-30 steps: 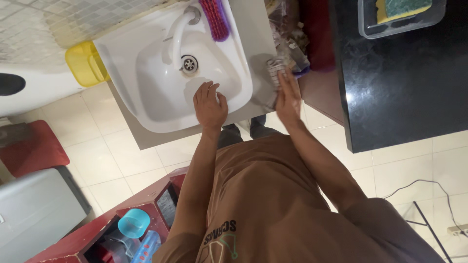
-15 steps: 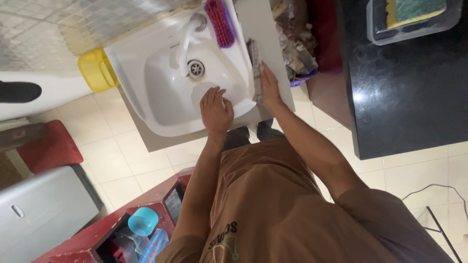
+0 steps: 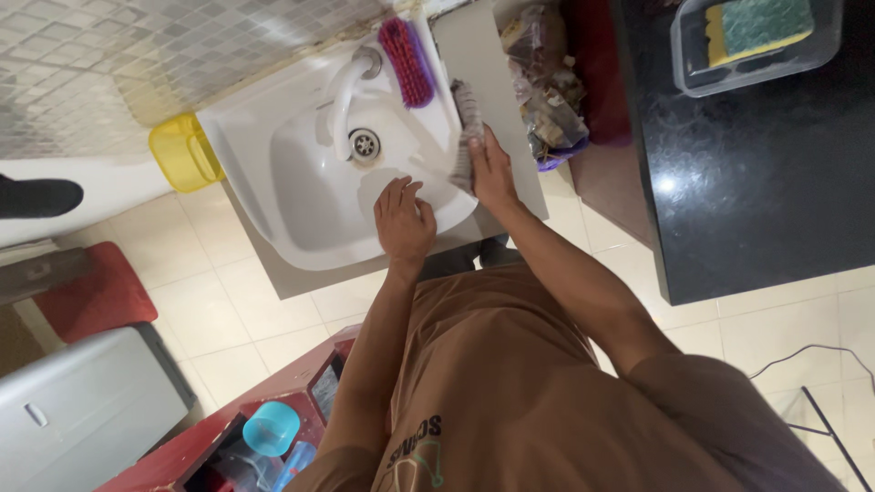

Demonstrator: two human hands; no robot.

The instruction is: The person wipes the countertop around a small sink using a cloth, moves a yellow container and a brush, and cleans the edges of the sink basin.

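Cloth now farther along sink rim

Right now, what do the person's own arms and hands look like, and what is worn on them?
Both arms are bare from the short brown T-shirt sleeves down. The left hand and right hand are bare: no gloves, and no watch, ring or bracelet shows. The T-shirt carries a printed chest design.

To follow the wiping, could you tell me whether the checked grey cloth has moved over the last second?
Yes. The checked grey cloth under the right hand moved from the counter onto the white basin's right rim.
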